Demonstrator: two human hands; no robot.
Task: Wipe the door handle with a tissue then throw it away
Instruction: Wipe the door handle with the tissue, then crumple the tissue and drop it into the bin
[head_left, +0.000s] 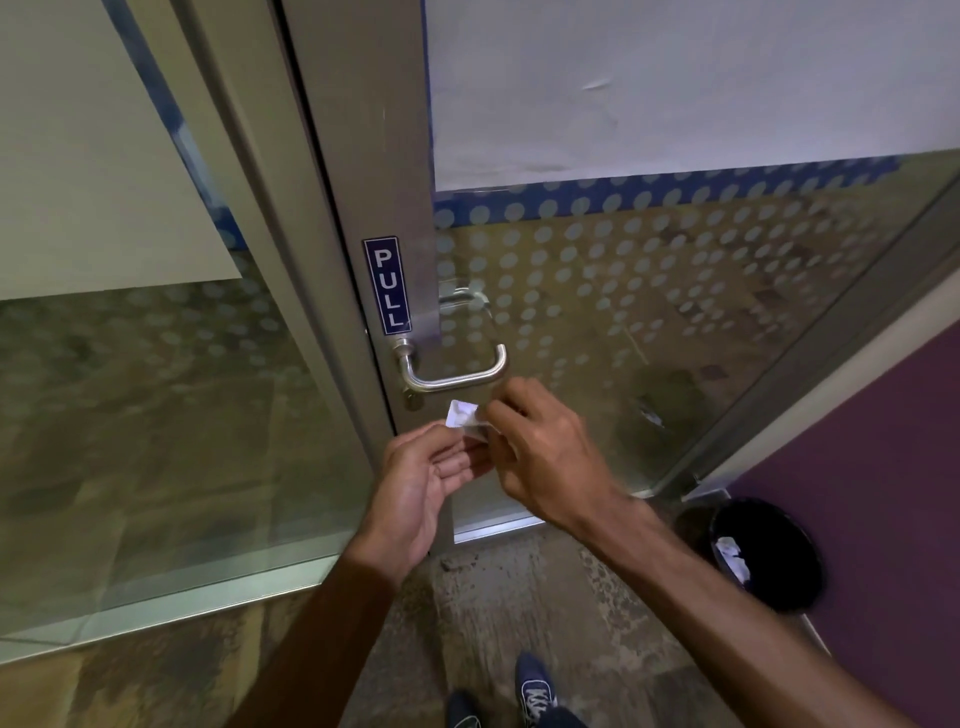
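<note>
- Directly ahead at your ten o'clock, a fixed glass panel (130, 389) fills the far left, its lower part frosted with pale dots.
- Next comes the metal door frame (358, 156), carrying a blue PULL sign (387, 286) at about your twelve o'clock.
- Just below the sign, the door handle (457, 376) is a brushed steel lever, fixed at its left end and pointing right, its free end bent back toward the door.
- Your left hand (421, 488) sits below the handle, palm up and loosely cupped, fingers lying under the tissue.
- The tissue (465, 421) is small, white and folded, held between both hands just under the handle and not yet touching it.
- Your right hand (540, 452) comes in from four o'clock, thumb and fingertips pinching the tissue's right edge.
- Likely the tissue is very light, soft and easily torn; bunch it into a pad and grip it in its thick middle, then wrap it round the lever.
- The steel looks smooth, so the paper should slide easily.
- At your four o'clock on the floor, a black bin (769, 556) stands against the purple wall (857, 467), white scraps inside, ready for the used tissue.
</note>
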